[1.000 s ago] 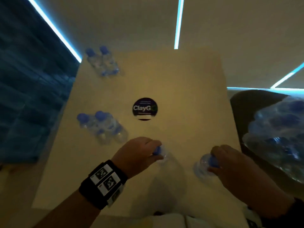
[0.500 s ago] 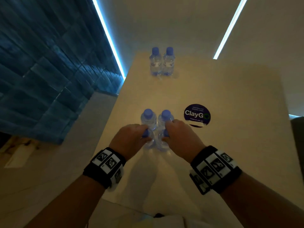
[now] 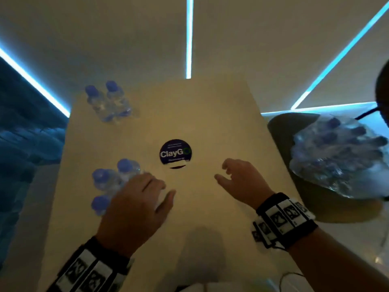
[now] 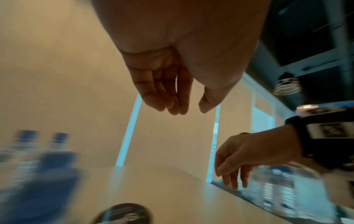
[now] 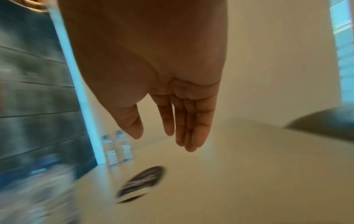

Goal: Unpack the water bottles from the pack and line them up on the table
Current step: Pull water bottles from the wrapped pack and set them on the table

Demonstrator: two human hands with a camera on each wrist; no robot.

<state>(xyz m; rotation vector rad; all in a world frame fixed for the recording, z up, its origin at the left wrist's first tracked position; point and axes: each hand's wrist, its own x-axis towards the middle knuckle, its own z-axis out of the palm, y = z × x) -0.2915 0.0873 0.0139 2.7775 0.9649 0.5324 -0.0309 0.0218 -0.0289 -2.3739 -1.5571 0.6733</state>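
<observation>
Two clear water bottles with blue caps [image 3: 109, 102] stand at the table's far left, also visible as bottles [image 5: 116, 150] in the right wrist view. A nearer cluster of bottles [image 3: 109, 182] stands at the left edge. Three of its caps show, and my left hand [image 3: 155, 192] hovers over its right side, hiding part of it. That hand [image 4: 188, 109] has relaxed fingers and holds nothing. My right hand [image 3: 223, 172] hangs open and empty over the table's middle right, fingers straight [image 5: 159, 139]. The shrink-wrapped pack of bottles [image 3: 336, 157] lies to the right, off the table.
The beige table [image 3: 210, 123] carries a round dark ClayGo sticker [image 3: 175, 153] at its centre. The pack rests on a dark rounded seat [image 3: 280, 131] beside the table's right edge. A dark tiled wall [image 3: 25, 144] runs along the left.
Both hands have let go of the two bottles set down beside the near pair. The left hand has lifted off them and the right hand has swung out to the right.
</observation>
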